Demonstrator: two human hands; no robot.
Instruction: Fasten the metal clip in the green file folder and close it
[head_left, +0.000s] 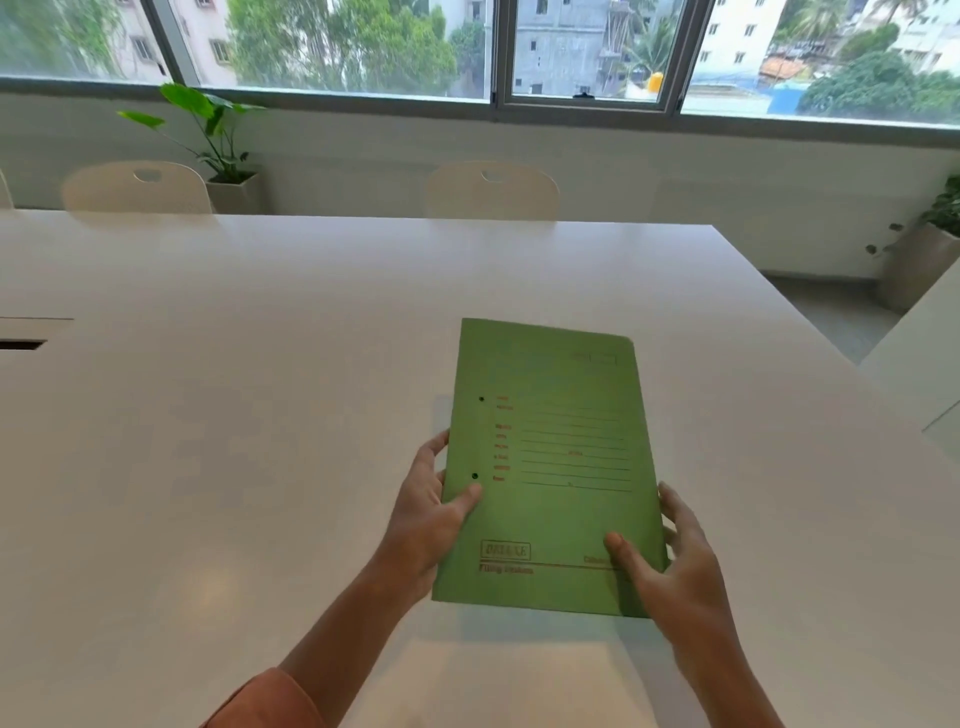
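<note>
Careful: your left hand (423, 512) and right hand (670, 564), fingers clamped on the closed green card file folder (550, 467), could let it tilt and slip onto the white bench (260, 389)

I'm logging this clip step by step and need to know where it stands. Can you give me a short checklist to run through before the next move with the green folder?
1. Folder closed: ok. The green folder shows its printed front cover, shut.
2. Both hands gripping: ok. The left hand holds the left edge, thumb on the cover; the right hand holds the lower right corner.
3. Metal clip fastened: cannot tell. It is hidden inside; only two dark holes near the left edge show.
4. Folder resting on the table: cannot tell. It looks lifted, with a shadow below its near edge.
5. Space to set it down: ok. The table around the folder is bare.
</note>
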